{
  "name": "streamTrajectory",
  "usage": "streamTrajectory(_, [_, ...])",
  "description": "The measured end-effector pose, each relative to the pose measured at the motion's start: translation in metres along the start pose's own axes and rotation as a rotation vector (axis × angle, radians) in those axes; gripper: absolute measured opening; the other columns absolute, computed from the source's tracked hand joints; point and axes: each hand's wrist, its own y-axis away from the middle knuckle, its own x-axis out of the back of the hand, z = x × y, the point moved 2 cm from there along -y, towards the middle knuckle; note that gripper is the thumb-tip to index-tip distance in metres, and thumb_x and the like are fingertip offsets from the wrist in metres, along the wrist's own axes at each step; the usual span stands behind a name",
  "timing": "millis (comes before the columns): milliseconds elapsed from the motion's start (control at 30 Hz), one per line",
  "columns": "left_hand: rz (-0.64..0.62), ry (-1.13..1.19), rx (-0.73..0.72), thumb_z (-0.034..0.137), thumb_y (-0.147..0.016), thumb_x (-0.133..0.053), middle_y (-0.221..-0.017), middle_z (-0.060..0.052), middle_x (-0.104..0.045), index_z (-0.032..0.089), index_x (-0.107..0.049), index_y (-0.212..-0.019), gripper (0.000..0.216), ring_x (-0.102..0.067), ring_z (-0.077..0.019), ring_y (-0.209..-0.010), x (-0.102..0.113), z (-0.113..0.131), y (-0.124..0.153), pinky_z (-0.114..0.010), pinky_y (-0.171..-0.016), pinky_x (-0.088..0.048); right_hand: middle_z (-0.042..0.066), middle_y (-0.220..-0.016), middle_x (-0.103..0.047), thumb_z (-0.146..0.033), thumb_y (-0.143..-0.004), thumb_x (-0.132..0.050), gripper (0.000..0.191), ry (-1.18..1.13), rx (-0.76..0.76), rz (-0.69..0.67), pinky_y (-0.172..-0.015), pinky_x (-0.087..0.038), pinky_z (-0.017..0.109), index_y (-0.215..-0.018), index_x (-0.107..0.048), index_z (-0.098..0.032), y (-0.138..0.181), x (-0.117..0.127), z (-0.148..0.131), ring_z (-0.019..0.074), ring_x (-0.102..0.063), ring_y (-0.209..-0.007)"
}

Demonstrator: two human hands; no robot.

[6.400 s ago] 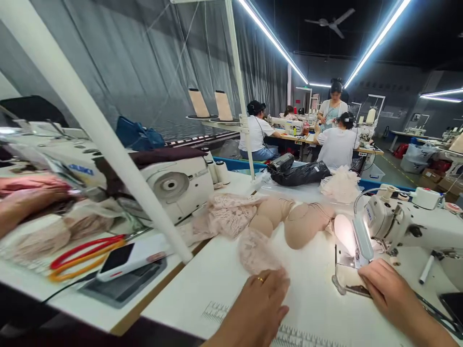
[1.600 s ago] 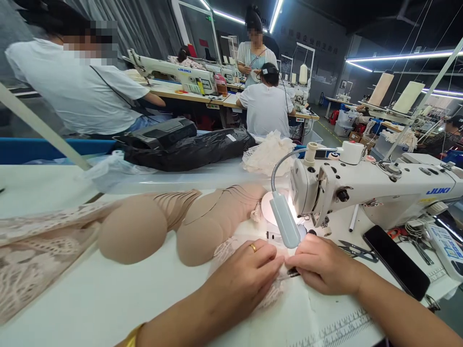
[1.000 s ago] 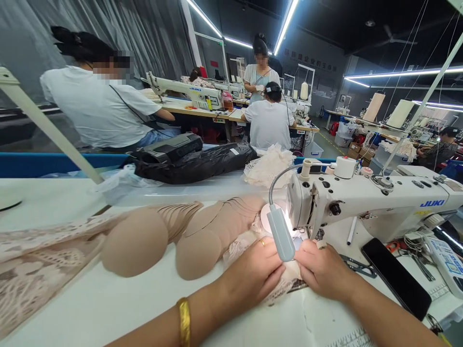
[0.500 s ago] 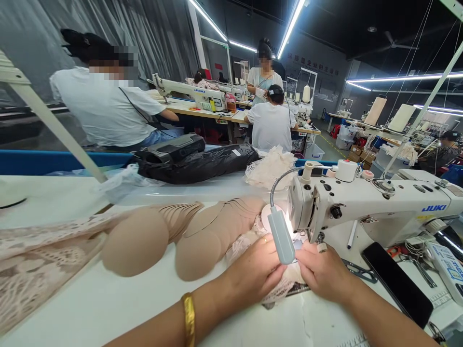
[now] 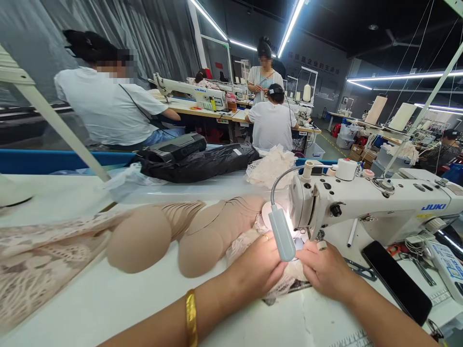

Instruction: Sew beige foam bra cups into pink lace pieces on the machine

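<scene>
Pale pink lace fabric (image 5: 282, 287), thin and bunched, lies on the white desk (image 5: 90, 308), well in from its right edge, by the needle end of the white metal sewing machine (image 5: 358, 195). From my remote view, I judge that placement hangs on one relation: the cloth sits beneath and between both hands, seeming to run from beside the left grip (image 5: 258, 265) rightward and toward me, to the right grip (image 5: 321, 267). Its true long axis I cannot tell. More lace shows around the left grip, so that is the nearer. My right grip is narrow, fingertips drawn together on the cloth's right side. My left has fingers bunched over the lace; the grey paddle-shaped lamp (image 5: 282, 236) hides their tips, so I cannot tell whether it pinches.
</scene>
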Motion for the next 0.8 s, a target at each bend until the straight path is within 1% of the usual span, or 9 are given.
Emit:
streamTrajectory(167, [-0.039, -0.114, 0.098, 0.013, -0.096, -0.053, -0.095, -0.009, -0.068, 0.018, -0.065, -0.094, 0.014, -0.063, -0.0277, -0.087, -0.002, -0.002, -0.006, -0.043, -0.082, -0.055, 0.0, -0.078, -0.058, -0.004, -0.089, -0.055, 0.03, -0.032, 0.002, 0.037, -0.067, -0.038, 0.031, -0.104, -0.07, -0.025, -0.001, -0.002, 0.003, 0.0216, -0.051, -0.072])
streamTrajectory(333, [-0.076, -0.071, 0.151, 0.003, -0.09, -0.046, -0.092, -0.008, -0.071, 0.019, -0.06, -0.088, 0.022, -0.066, -0.0237, -0.08, -0.003, -0.013, -0.001, -0.035, -0.074, -0.056, 0.003, -0.083, -0.065, -0.011, -0.098, -0.053, 0.022, -0.248, -0.035, 0.07, -0.073, -0.044, 0.033, -0.1, -0.069, -0.025, -0.002, 0.001, -0.002, 0.0212, -0.057, -0.076])
streamTrajectory(400, [-0.069, -0.061, 0.163, 0.004, -0.093, -0.042, -0.087, -0.008, -0.07, 0.019, -0.061, -0.088, 0.024, -0.066, -0.0235, -0.076, 0.003, -0.009, 0.01, -0.034, -0.07, -0.056, 0.004, -0.086, -0.067, -0.02, -0.102, -0.053, 0.016, -0.45, -0.153, 0.04, -0.074, -0.045, 0.033, -0.101, -0.068, -0.025, -0.004, 0.005, -0.011, 0.0215, -0.06, -0.08])
streamTrajectory(467, [-0.073, -0.013, 0.138, 0.006, -0.097, -0.041, -0.095, -0.007, -0.073, 0.02, -0.066, -0.104, 0.029, -0.069, -0.0226, -0.084, 0.011, 0.003, 0.028, -0.033, -0.075, -0.058, 0.002, -0.088, -0.068, -0.032, -0.103, -0.059, 0.012, -0.775, -0.35, -0.034, -0.072, -0.046, 0.032, -0.11, -0.065, -0.025, -0.008, 0.008, -0.026, 0.0208, -0.062, -0.079])
streamTrajectory(567, [-0.036, 0.082, 0.125, 0.008, -0.099, -0.046, -0.129, -0.006, -0.073, 0.03, -0.064, -0.133, 0.045, -0.069, -0.0221, -0.115, 0.025, 0.025, 0.062, -0.033, -0.098, -0.059, -0.003, -0.079, -0.066, -0.045, -0.091, -0.077, 0.046, -1.292, -0.624, -0.085, -0.065, -0.044, 0.028, -0.127, -0.056, -0.024, -0.013, 0.009, -0.056, 0.0183, -0.061, -0.073])
streamTrajectory(633, [0.048, 0.072, 0.246, 0.009, -0.098, -0.05, -0.141, -0.006, -0.069, 0.033, -0.063, -0.139, 0.049, -0.065, -0.0254, -0.127, 0.037, 0.03, 0.085, -0.036, -0.107, -0.054, -0.006, -0.072, -0.063, -0.044, -0.082, -0.086, 0.061, -1.515, -0.728, 0.0, -0.064, -0.043, 0.026, -0.129, -0.055, -0.023, -0.015, 0.009, -0.075, 0.0164, -0.059, -0.069])
streamTrajectory(700, [0.163, 0.037, 0.469, 0.015, -0.098, -0.055, -0.142, -0.007, -0.069, 0.032, -0.065, -0.138, 0.045, -0.064, -0.0296, -0.131, 0.051, 0.028, 0.108, -0.041, -0.112, -0.051, -0.007, -0.071, -0.063, -0.042, -0.075, -0.092, 0.068, -1.658, -0.807, 0.134, -0.063, -0.042, 0.024, -0.13, -0.057, -0.023, -0.013, 0.009, -0.089, 0.0142, -0.056, -0.067])
streamTrajectory(767, [0.306, 0.061, 0.696, 0.031, -0.099, -0.064, -0.139, -0.008, -0.07, 0.031, -0.066, -0.136, 0.038, -0.063, -0.0335, -0.13, 0.063, 0.03, 0.13, -0.043, -0.112, -0.051, -0.007, -0.074, -0.062, -0.041, -0.072, -0.096, 0.072, -1.749, -0.865, 0.249, -0.064, -0.043, 0.024, -0.132, -0.06, -0.025, -0.008, 0.007, -0.1, 0.0128, -0.055, -0.066])
streamTrajectory(800, [0.37, 0.121, 0.788, 0.04, -0.097, -0.069, -0.135, -0.008, -0.071, 0.031, -0.068, -0.133, 0.038, -0.065, -0.0342, -0.127, 0.066, 0.035, 0.139, -0.041, -0.108, -0.053, -0.007, -0.075, -0.061, -0.04, -0.071, -0.098, 0.072, -1.777, -0.884, 0.291, -0.065, -0.044, 0.024, -0.132, -0.062, -0.025, -0.006, 0.005, -0.105, 0.0123, -0.055, -0.066])
